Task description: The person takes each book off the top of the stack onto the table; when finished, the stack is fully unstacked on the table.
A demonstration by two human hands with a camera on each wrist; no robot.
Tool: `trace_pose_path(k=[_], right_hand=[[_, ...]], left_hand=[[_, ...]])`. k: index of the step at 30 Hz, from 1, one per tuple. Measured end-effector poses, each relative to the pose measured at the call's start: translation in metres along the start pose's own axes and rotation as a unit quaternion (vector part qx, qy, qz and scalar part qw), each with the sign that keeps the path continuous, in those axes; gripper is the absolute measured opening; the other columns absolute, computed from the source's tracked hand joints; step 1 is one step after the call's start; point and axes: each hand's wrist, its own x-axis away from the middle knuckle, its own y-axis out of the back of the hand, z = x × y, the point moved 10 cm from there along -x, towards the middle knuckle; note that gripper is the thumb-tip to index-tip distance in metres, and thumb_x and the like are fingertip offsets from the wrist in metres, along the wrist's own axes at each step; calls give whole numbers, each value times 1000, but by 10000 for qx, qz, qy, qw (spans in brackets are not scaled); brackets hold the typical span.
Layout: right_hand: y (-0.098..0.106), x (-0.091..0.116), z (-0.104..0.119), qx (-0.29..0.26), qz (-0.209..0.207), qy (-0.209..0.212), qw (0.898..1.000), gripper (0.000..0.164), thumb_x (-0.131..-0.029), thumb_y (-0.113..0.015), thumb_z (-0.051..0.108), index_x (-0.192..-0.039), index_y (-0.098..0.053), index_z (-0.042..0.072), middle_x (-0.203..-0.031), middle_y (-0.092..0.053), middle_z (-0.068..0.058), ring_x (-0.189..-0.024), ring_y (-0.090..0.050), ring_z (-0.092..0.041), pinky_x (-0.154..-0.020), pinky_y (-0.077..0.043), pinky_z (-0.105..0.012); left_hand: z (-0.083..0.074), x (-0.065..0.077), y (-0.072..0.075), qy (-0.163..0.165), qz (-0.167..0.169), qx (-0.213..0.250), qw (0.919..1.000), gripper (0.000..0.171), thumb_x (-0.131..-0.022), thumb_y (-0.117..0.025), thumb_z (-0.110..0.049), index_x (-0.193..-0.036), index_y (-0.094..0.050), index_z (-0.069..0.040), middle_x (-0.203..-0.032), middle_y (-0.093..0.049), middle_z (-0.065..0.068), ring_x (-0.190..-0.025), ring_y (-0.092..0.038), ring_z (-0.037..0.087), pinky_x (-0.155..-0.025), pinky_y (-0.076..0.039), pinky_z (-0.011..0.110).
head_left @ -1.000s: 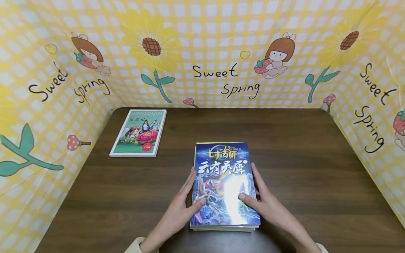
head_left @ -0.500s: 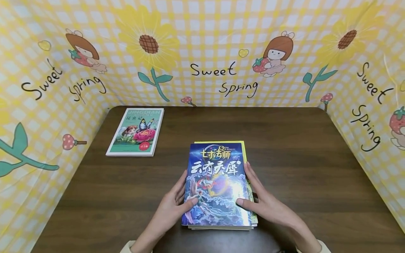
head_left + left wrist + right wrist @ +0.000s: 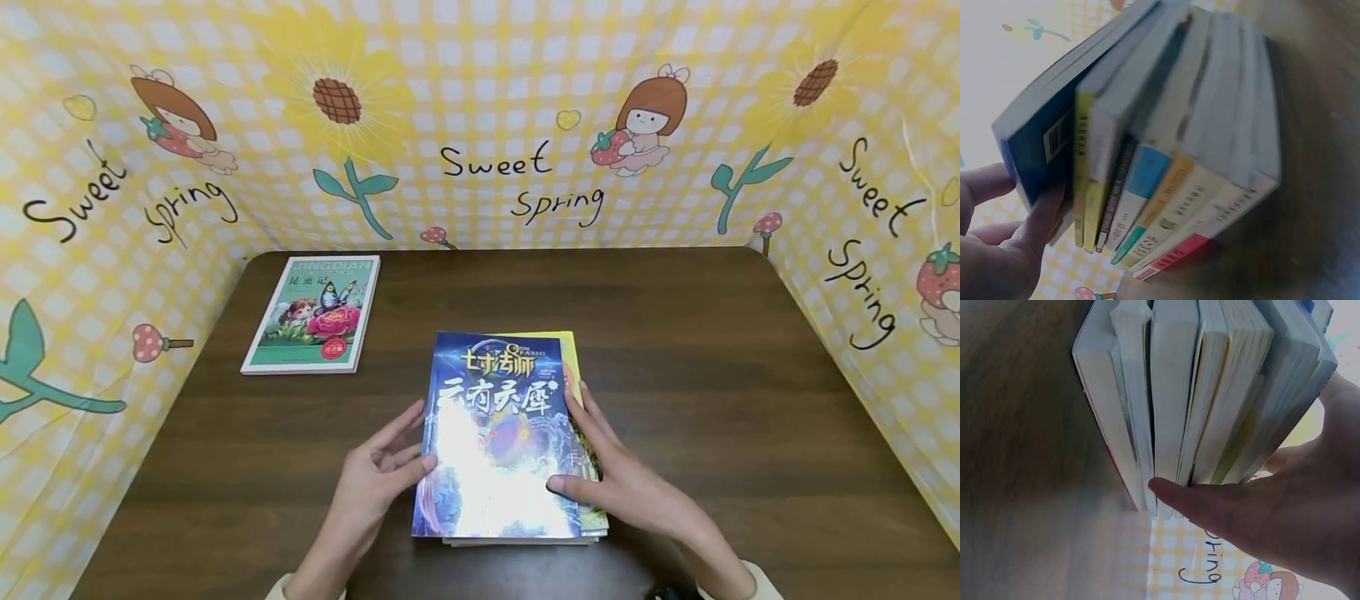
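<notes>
A blue book (image 3: pixel 495 358) with white Chinese lettering lies on top of a stack of several books (image 3: pixel 1222 119), shifted left so that a yellow-edged book (image 3: pixel 570 367) shows beneath it on the right. My left hand (image 3: pixel 367 483) pinches the blue book's left edge, thumb on the cover and a finger under it. In the left wrist view that edge is lifted, with a gap over the yellow spines. My right hand (image 3: pixel 630 483) rests against the stack's right side, its thumb on the blue cover. In the right wrist view a straight finger (image 3: pixel 1191 500) lies across the page edges.
A green children's book (image 3: pixel 315 317) with a butterfly and pink flower lies at the back left of the dark wooden table (image 3: pixel 675 333). A yellow checked cloth (image 3: pixel 480 100) encloses the back and both sides. A small black object (image 3: pixel 670 593) shows at the bottom edge.
The blue book has slid left off the stack's alignment, exposing more of the yellow book. My left hand has moved left with its edge; the right hand stays at the stack's right side.
</notes>
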Motion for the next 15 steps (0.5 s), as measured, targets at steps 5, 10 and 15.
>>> trace_pose_path(k=[5,10,15], right_hand=[[1,0,4,72,-85,36,9999,97,-85,-69,51,-154,-1,39,-160,13,6,-145,-4,-33,-104,-27,-65],[1,1,2,18,-10,100,9999,95,-87,-67,50,-154,-1,38,-160,12,7,-145,-5,-34,-104,-28,-65],[1,1,0,-95,120,249,9996,92,-89,-66,45,-154,0,40,-160,14,5,-145,-4,-37,-102,-28,-67]], left_hand=[[-6,-6,-4,96,463,233,9986,69,-86,-69,0,-148,-39,-11,-144,-44,20,-101,-67,28,-73,-57,37],[-13,-7,-10,156,907,361,9951,74,-87,-67,1,-151,-32,-12,-148,-36,20,-96,-68,28,-61,-58,38],[-14,-5,-11,126,1114,412,9928,75,-88,-65,2,-152,-28,-10,-151,-29,20,-94,-68,27,-62,-58,39]])
